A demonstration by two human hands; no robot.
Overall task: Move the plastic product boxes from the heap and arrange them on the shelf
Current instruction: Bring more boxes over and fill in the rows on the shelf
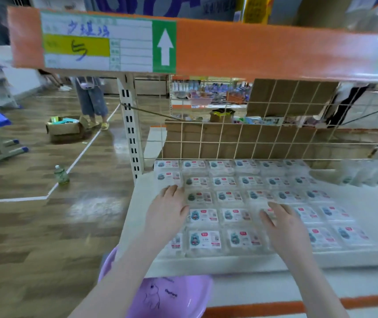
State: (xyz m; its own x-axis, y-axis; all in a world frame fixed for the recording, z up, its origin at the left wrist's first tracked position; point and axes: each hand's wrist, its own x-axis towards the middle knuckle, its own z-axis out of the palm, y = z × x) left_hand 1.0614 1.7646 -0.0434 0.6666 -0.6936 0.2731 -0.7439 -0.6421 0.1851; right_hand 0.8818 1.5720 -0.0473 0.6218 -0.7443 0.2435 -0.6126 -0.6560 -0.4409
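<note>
Clear plastic boxes (pixel 229 198) lie flat in neat rows on the white shelf (pixel 367 198). Each has a white label with a blue cartoon figure and a red tag; the words are too blurry to read. Both hands, left (pixel 167 212) and right (pixel 284 226), rest spread flat on the boxes.

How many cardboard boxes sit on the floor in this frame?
1. The cardboard box sits open on the wood floor at left, near a standing person's feet. Others may be hidden behind the shelf upright.
</note>
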